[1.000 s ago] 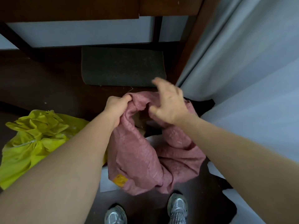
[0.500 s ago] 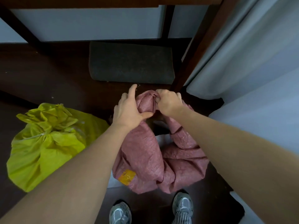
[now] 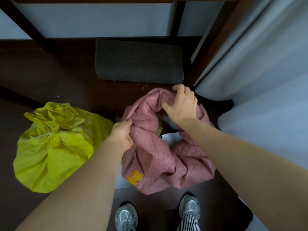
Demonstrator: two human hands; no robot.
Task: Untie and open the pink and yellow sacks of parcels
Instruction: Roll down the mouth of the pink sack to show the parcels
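Observation:
The pink woven sack (image 3: 155, 157) stands on the dark floor in front of my feet, its mouth spread open so white and brown parcels (image 3: 170, 135) show inside. My left hand (image 3: 122, 132) grips the left rim of the mouth. My right hand (image 3: 181, 104) holds the far rim, fingers curled over the fabric. A yellow label (image 3: 135, 177) is stuck low on the sack's front. To the left lies the yellow sack (image 3: 50, 147), its neck bunched and tied with a pale string (image 3: 44, 135).
A dark grey mat (image 3: 139, 60) lies on the floor beyond the sacks, under a dark wooden frame (image 3: 176, 17). Pale curtain fabric (image 3: 260, 72) hangs at the right, close to the pink sack. My two shoes (image 3: 190, 207) stand just below the pink sack.
My hands were together at the pink sack's bunched top; they have moved apart, left hand down the left rim and right hand to the far rim, widening the mouth.

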